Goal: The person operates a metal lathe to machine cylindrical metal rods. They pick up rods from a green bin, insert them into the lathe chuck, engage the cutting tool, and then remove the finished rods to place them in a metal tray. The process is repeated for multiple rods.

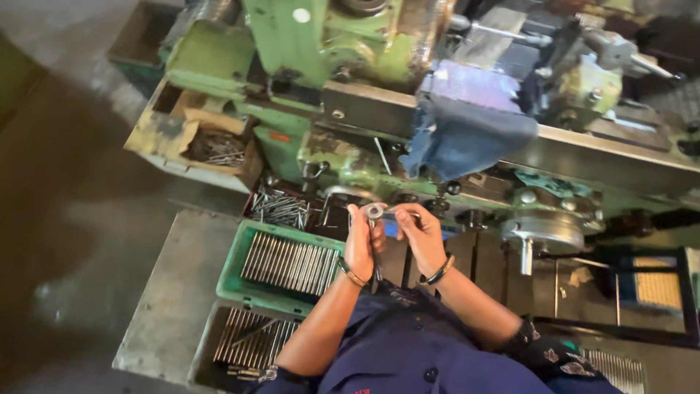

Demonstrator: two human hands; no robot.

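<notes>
1. Nearest to me I see the left hand (359,246) closed around a long metal valve (375,241). The valve stands upright, with its round head on top.
2. The right hand (419,235) is just beside it, with its fingers closed on the valve near the head.
3. To the left, a green tray (235,279) holds metal rods in a row.
4. Further away stands the green machine (306,44) with a blue cloth (467,138) hanging on it.

Workshop floor, green lathe

Worn green lathe (328,44) (rusty, paint chipped) spans top edge; grey concrete floor (65,219) left, dim light; blue cloth (467,131) draped over lathe bed.
</notes>
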